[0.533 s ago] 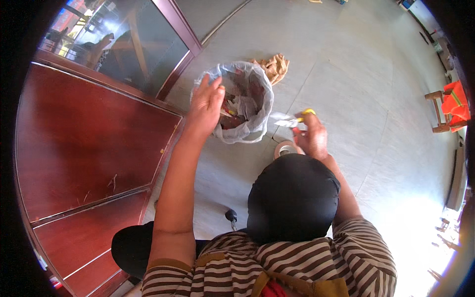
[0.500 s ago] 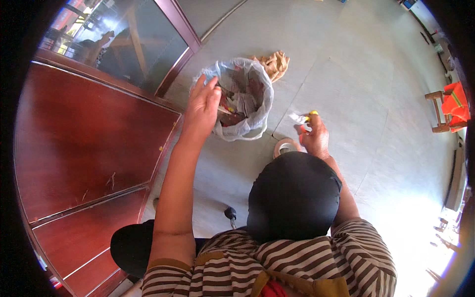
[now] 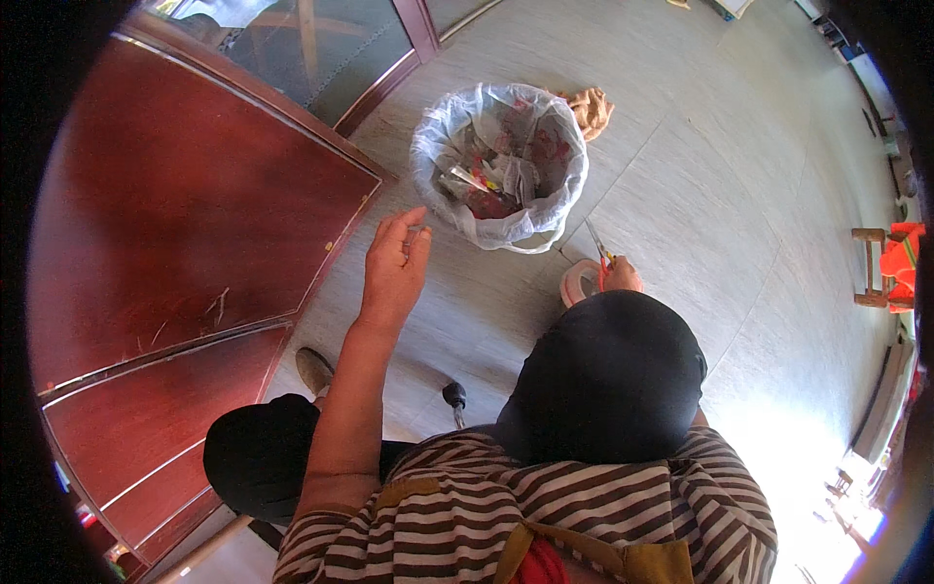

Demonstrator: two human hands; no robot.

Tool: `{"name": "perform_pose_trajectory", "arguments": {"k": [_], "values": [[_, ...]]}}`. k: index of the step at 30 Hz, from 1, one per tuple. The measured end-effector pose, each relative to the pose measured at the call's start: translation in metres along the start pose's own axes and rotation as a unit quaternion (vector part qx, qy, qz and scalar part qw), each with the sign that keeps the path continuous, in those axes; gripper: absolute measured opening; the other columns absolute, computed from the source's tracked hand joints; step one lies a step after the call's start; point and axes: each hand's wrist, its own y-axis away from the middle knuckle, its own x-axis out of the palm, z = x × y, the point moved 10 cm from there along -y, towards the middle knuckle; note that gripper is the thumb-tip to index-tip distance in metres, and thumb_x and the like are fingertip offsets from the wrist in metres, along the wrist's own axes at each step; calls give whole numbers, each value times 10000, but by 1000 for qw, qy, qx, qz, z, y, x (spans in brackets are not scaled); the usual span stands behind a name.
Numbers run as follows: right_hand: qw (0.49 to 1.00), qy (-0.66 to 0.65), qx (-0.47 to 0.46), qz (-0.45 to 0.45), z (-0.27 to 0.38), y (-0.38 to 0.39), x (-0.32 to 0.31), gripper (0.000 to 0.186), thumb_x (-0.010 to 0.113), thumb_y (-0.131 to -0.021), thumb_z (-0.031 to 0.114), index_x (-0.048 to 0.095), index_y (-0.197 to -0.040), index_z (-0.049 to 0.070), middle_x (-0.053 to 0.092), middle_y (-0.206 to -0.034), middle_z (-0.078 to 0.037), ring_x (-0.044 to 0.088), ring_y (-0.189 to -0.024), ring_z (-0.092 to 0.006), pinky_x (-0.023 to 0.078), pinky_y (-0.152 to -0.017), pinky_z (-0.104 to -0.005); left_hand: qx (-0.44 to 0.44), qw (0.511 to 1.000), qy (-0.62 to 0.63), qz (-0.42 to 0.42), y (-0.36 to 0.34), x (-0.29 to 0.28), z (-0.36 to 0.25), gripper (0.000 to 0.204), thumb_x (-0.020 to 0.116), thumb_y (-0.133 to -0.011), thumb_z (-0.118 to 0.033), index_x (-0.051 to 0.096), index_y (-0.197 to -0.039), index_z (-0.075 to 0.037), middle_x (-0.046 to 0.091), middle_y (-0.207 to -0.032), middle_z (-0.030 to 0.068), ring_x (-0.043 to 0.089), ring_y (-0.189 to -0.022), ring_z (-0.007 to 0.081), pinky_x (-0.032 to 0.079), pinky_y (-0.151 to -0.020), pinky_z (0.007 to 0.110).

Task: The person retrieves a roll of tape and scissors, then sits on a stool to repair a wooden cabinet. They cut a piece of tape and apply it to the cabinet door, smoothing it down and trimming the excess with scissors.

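My left hand hangs just in front of the bin, below its near left rim. Its thumb and fingers are apart and nothing shows between them. My right hand grips a pair of scissors by red handles, blades pointing away from me; my knee hides the wrist. Close beside that hand, a pale pinkish ring like a tape roll rests on the floor. The bin, lined with a thin white plastic bag, holds mixed scraps, among them a pale thin strip and bits of red and yellow.
Crumpled brown paper lies behind the bin. A dark red wooden panel stands on the left. My black-clad knee rises at centre. A black knob is near my lap. An orange cloth hangs on a wooden stool at right.
My left hand has drawn back from over the bin's rim toward me. My right hand has come lower behind my knee, and the scissors now point away. The whole view has shifted.
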Motion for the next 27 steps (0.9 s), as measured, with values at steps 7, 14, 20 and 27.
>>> {"name": "perform_pose_trajectory", "arguments": {"k": [7,14,20,27], "values": [[978,-152,40,-136,-44,18,-33,388,791,-880,362,651,-994,19,739,-941,-254,738,-967,-417,550,-780,-508,28,999,21,-19,24,-45,-23,360,645,-1012,-87,646,-1368,-31,686,-1241,115,681,-1033,174,548,-922,334],[881,-357,-222,-217,142,92,-259,358,824,-795,246,664,-992,-7,711,-866,-141,679,-794,-248,540,-722,-396,66,977,200,-30,43,-84,-82,420,628,-1016,-11,589,-1435,-19,678,-1293,126,684,-1102,177,537,-968,315],[776,-466,-425,-4,359,231,-325,298,782,-811,163,638,-1005,-10,640,-862,-35,594,-762,-124,503,-671,-292,171,949,259,-60,88,-125,-165,546,770,-931,-33,585,-1444,-50,689,-1318,136,662,-1171,201,533,-965,348],[716,-509,-450,160,448,340,-283,254,774,-849,88,646,-1032,-34,674,-863,-68,636,-723,-138,532,-634,-302,216,945,199,-148,132,-187,-201,621,855,-842,-86,601,-1405,-27,625,-1389,128,590,-1298,237,489,-1035,386]]}}
